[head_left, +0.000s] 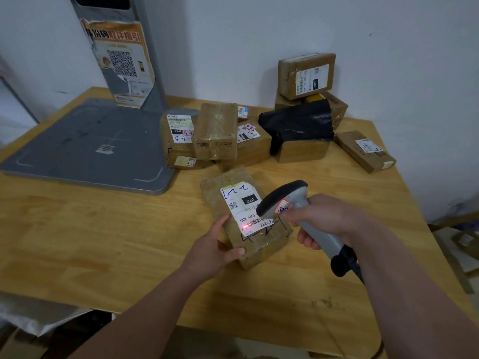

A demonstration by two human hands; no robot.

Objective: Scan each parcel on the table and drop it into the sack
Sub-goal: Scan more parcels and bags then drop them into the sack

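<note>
Scanning was under way at the moment observed, seen through the single head view. The right hand (329, 218) was clenched round the handle of a grey handheld scanner (298, 211), its dark head aimed down at the parcel (248, 218) lying on the wooden tabletop (103, 242) just in front of the person. A red spot of scanner light fell on the barcode at the near end of the white label (242, 206). The left hand (215, 247) steadied that parcel, its grip closed on the near left corner, thumb along the side.

Remaining work appeared considerable. A cluster of taped brown parcels (215, 130) stood at the back of the tabletop beside a black plastic mailer (298, 123), with two more boxes stacked against the wall (305, 73) and one flat box (365, 151) apart at the right. A grey stand with a flat base (85, 146) occupied the left side. No sack could be identified with certainty in the view, so parcels already dropped could not be counted. By my judgement the task was at an early or middle stage.
</note>
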